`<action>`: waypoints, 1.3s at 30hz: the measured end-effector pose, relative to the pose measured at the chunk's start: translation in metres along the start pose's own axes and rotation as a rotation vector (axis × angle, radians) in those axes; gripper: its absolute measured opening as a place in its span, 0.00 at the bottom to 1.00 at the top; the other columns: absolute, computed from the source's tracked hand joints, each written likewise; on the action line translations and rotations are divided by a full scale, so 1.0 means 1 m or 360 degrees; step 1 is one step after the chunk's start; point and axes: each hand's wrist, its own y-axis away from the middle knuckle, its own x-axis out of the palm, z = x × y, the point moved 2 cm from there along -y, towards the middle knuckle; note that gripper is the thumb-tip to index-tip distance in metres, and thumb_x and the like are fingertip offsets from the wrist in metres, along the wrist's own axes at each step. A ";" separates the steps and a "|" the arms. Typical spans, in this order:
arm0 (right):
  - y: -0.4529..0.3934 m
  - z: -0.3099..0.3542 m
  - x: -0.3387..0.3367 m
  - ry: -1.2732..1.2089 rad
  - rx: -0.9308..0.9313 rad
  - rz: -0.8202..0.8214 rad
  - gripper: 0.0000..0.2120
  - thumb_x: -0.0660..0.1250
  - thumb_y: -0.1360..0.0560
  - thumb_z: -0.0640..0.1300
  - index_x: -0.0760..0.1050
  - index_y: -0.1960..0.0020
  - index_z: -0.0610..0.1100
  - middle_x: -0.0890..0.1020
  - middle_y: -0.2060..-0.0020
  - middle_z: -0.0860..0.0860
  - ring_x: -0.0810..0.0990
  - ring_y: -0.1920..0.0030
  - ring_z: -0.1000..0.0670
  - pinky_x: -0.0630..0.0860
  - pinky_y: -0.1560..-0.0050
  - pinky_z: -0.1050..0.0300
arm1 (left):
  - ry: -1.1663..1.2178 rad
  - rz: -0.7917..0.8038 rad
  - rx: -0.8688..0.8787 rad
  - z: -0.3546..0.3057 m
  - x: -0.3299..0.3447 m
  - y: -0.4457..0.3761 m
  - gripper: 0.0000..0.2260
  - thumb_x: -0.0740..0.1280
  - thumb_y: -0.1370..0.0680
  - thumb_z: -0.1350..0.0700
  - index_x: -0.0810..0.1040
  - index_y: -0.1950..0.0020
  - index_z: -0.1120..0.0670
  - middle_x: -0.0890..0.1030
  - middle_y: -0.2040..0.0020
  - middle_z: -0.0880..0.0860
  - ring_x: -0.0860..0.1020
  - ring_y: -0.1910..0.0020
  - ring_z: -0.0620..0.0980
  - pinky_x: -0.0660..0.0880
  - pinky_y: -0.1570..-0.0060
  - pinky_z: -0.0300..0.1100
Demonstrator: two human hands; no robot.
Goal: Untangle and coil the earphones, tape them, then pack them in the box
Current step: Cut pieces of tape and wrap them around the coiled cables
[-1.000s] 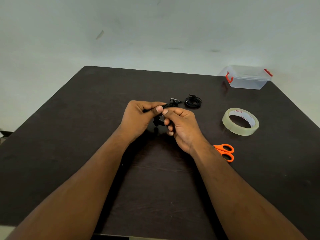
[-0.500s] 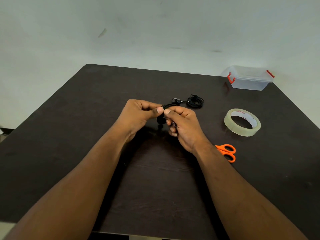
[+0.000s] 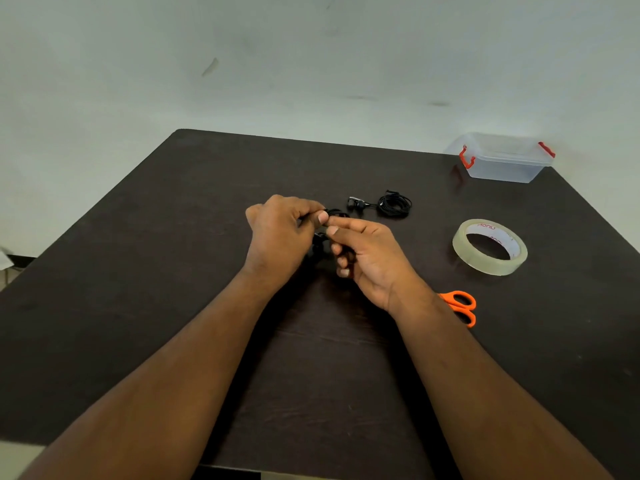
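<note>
Over the dark tabletop point(image 3: 173, 271) the left hand point(image 3: 277, 237) and right hand point(image 3: 367, 251) pinch thin black earphones point(image 3: 320, 239) between them, seemingly mid-coil, a second black coiled earphone bundle point(image 3: 394, 205) beyond, while clear tape roll point(image 3: 489, 247), orange-handled scissors point(image 3: 462, 306) and lidded translucent plastic box point(image 3: 502, 157) wait unused

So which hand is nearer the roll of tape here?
Right. The right hand is mid-table, with bare table between it and the roll of tape on its right; the left hand lies beyond it, farther left.

Two bare forearms, sleeveless, no rings visible
</note>
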 end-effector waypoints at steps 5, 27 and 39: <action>0.003 0.004 0.000 0.0058 -0.0200 -0.0155 0.13 0.73 0.28 0.39 0.71 0.49 0.47 0.79 0.73 0.49 0.71 0.77 0.53 0.67 0.77 0.61 | -0.0248 0.0056 0.0079 -0.001 -0.001 -0.003 0.05 0.68 0.23 0.56 0.84 0.56 0.49 0.83 0.63 0.46 0.80 0.58 0.45 0.69 0.49 0.57; 0.007 0.011 -0.004 -0.0336 -0.0202 -0.0246 0.04 0.73 0.28 0.44 0.79 0.56 0.45 0.84 0.68 0.47 0.74 0.76 0.55 0.64 0.79 0.66 | 0.0897 0.0783 -0.0434 -0.005 0.004 0.004 0.12 0.60 0.21 0.66 0.82 0.46 0.59 0.84 0.50 0.58 0.80 0.47 0.55 0.76 0.44 0.43; 0.005 0.030 -0.029 -0.0028 -0.0645 -0.0228 0.09 0.71 0.27 0.53 0.83 0.52 0.48 0.83 0.63 0.49 0.75 0.72 0.54 0.70 0.74 0.62 | 0.0704 0.0671 -0.0315 0.007 0.006 0.000 0.09 0.66 0.21 0.60 0.81 0.53 0.45 0.83 0.55 0.40 0.79 0.51 0.35 0.72 0.52 0.27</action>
